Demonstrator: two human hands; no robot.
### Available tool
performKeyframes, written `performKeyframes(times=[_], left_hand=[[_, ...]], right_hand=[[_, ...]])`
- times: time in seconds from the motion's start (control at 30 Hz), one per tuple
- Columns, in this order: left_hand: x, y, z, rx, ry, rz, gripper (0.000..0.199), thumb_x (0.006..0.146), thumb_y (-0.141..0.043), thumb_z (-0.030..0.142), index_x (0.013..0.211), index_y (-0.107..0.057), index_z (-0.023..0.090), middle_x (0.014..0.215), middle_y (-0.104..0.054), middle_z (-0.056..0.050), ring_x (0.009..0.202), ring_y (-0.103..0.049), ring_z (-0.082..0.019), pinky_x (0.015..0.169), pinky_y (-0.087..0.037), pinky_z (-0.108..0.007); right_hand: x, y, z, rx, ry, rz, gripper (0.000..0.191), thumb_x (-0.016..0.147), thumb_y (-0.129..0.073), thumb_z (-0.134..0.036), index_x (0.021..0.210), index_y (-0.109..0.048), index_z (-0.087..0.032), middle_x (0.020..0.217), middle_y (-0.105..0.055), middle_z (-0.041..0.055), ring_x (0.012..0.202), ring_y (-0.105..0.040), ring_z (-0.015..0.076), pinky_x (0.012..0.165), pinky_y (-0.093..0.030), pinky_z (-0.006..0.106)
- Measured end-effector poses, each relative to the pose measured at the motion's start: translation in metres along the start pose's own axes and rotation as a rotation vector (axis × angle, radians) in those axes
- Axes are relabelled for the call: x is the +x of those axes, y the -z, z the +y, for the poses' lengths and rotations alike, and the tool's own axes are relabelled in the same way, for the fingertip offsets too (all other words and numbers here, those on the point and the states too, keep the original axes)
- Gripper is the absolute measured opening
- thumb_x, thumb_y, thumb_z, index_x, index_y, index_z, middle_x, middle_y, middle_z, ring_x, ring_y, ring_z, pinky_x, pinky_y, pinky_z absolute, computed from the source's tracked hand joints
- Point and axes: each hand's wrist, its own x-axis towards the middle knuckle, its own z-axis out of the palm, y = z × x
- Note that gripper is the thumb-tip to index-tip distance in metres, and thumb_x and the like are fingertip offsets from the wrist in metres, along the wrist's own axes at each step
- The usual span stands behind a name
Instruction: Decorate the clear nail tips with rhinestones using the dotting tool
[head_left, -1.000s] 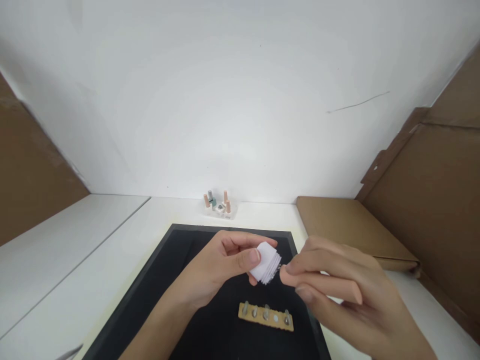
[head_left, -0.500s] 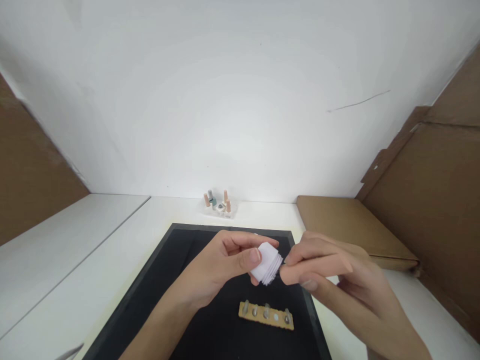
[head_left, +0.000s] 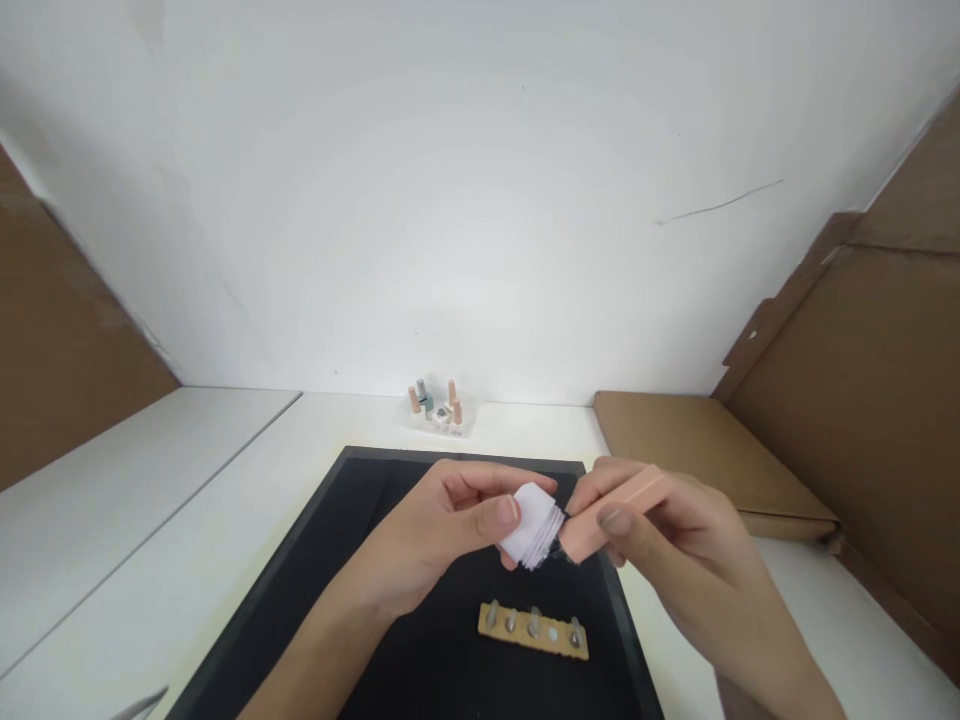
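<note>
Pinched between the thumb and fingers of my left hand point(head_left: 457, 515) is a small white stack point(head_left: 531, 520) with layered edges, like thin pads or sheets. My right hand point(head_left: 660, 530) grips a peach nail polish cap point(head_left: 611, 512), its lower end close against the layered edge. Something dark shows between the two; I cannot make out whether it is a brush or a bottle neck. Below the hands, a yellowish strip point(head_left: 533, 632) bears several greyish nail tips and one pale bare spot. It lies on a black mat point(head_left: 420, 660).
Near the back wall stands a clear tray point(head_left: 459, 430) with several small nail polish bottles, some with peach caps. A flat cardboard box point(head_left: 675, 440) lies at the right on the white table point(head_left: 225, 500). Cardboard panels rise on both sides.
My right hand has turned the peach cap so its far end points up and away, and its fingers have shifted along it. The left hand has hardly moved.
</note>
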Motion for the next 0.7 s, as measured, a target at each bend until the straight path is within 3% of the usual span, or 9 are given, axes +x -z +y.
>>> performKeyframes(times=[0.2, 0.4, 0.7], left_hand=[[0.0001, 0.0001, 0.0005, -0.005, -0.011, 0.008, 0.041, 0.065, -0.08, 0.049, 0.091, -0.079, 0.017, 0.072, -0.069, -0.005, 0.06, -0.055, -0.012, 0.061, -0.045, -0.025], [-0.0008, 0.0, 0.0018, -0.008, -0.014, -0.002, 0.041, 0.065, -0.08, 0.048, 0.092, -0.079, 0.018, 0.074, -0.069, -0.005, 0.062, -0.056, -0.013, 0.06, -0.045, -0.025], [-0.0005, -0.0012, 0.0018, -0.062, -0.021, -0.005, 0.035, 0.069, -0.079, 0.045, 0.09, -0.079, 0.018, 0.069, -0.068, -0.002, 0.057, -0.055, -0.009, 0.055, -0.044, -0.02]], right_hand=[[-0.0009, -0.0039, 0.001, 0.068, -0.088, 0.05, 0.03, 0.088, -0.062, -0.037, 0.065, -0.071, -0.02, 0.068, -0.071, 0.0029, 0.056, -0.061, 0.0111, 0.044, -0.046, 0.02], [-0.001, -0.0065, 0.0021, 0.069, -0.157, 0.113, 0.034, 0.087, -0.063, -0.04, 0.061, -0.069, -0.02, 0.063, -0.069, 0.0007, 0.044, -0.05, 0.0075, 0.043, -0.045, 0.019], [-0.0017, -0.004, 0.0091, 0.042, -0.03, 0.213, 0.032, 0.089, -0.061, -0.038, 0.063, -0.068, -0.02, 0.067, -0.07, 0.0005, 0.042, -0.049, 0.0071, 0.037, -0.039, 0.019]])
